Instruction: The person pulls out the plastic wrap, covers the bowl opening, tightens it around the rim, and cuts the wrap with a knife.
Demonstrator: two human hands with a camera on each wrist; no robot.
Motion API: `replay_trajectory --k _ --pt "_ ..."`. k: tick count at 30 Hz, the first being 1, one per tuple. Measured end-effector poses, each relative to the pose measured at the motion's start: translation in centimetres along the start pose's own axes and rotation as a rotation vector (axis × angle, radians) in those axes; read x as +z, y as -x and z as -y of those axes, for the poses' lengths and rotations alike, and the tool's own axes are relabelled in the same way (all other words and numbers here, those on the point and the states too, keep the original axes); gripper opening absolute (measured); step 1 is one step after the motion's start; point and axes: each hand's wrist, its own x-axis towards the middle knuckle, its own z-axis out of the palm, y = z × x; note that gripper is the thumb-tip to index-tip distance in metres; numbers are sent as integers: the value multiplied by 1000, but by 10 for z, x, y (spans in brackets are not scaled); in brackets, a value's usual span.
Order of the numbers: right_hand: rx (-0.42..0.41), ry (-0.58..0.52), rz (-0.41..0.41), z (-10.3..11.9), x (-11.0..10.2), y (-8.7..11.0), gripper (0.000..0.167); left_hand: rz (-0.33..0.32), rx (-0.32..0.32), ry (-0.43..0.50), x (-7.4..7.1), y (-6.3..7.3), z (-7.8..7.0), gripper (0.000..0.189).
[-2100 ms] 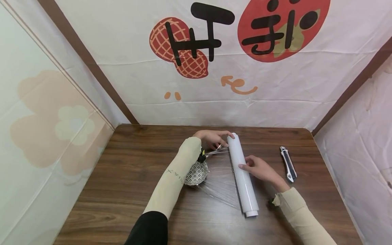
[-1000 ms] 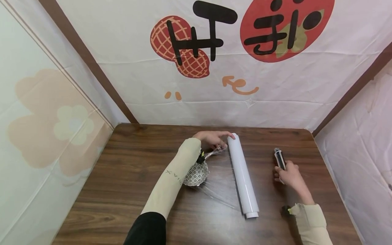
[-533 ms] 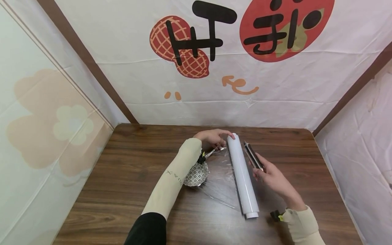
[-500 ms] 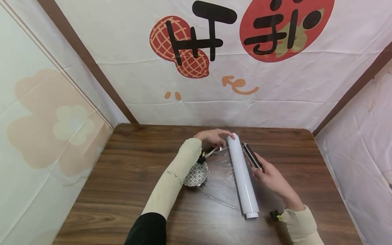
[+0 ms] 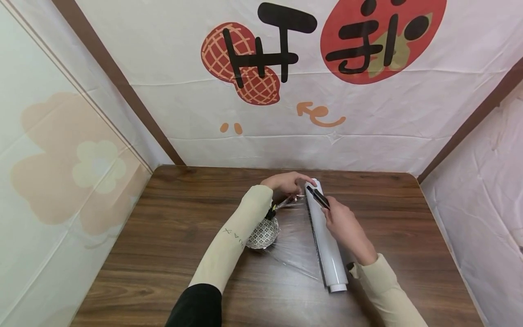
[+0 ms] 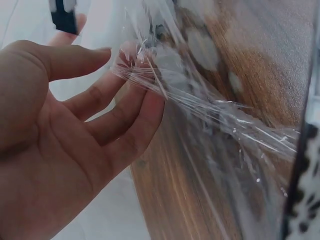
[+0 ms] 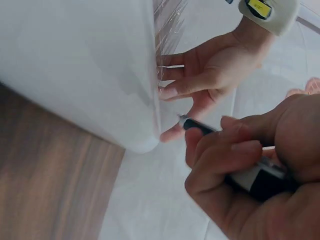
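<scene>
My left hand (image 5: 286, 182) reaches over to the far end of a white cling film roll (image 5: 327, 245), its index finger on that end. In the left wrist view its other fingers curl at gathered cling film (image 6: 235, 120), with the thumb apart. My right hand (image 5: 343, 220) grips a utility knife (image 5: 318, 197). The knife lies across the roll's far part in the head view, its tip pointing toward the left fingers. In the right wrist view the knife's tip (image 7: 181, 119) is close beside the roll's edge. Film stretches from the roll to a patterned bowl (image 5: 262, 234), partly hidden by the left sleeve.
The roll and bowl stand on a dark wood table (image 5: 163, 254). Printed white cloth walls (image 5: 286, 150) rise behind and at both sides. A small dark device (image 5: 271, 211) sits at the left wrist.
My right hand left the roll, picked the utility knife up from the table's right side and brought it left, over the roll's far end. The left hand has hardly moved.
</scene>
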Motion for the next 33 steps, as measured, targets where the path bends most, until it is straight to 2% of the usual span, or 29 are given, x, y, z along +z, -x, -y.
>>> replay_trajectory --k 6,16,23,26,30,33 --pt "37 96 -23 7 7 -15 20 -4 2 -25 2 -5 -1 65" --pt "75 161 -40 14 16 -30 27 -24 26 -102 0 -4 -6 65" --pt "137 162 -79 22 16 -36 32 -28 28 -115 0 -3 -4 67" --pt "165 166 -65 24 16 -37 36 -17 23 -114 1 -3 -3 66" --pt "171 157 -60 26 18 -36 38 4 21 -116 3 -3 -3 66" --pt "151 138 -61 26 18 -34 34 -5 23 -154 3 -3 -5 70"
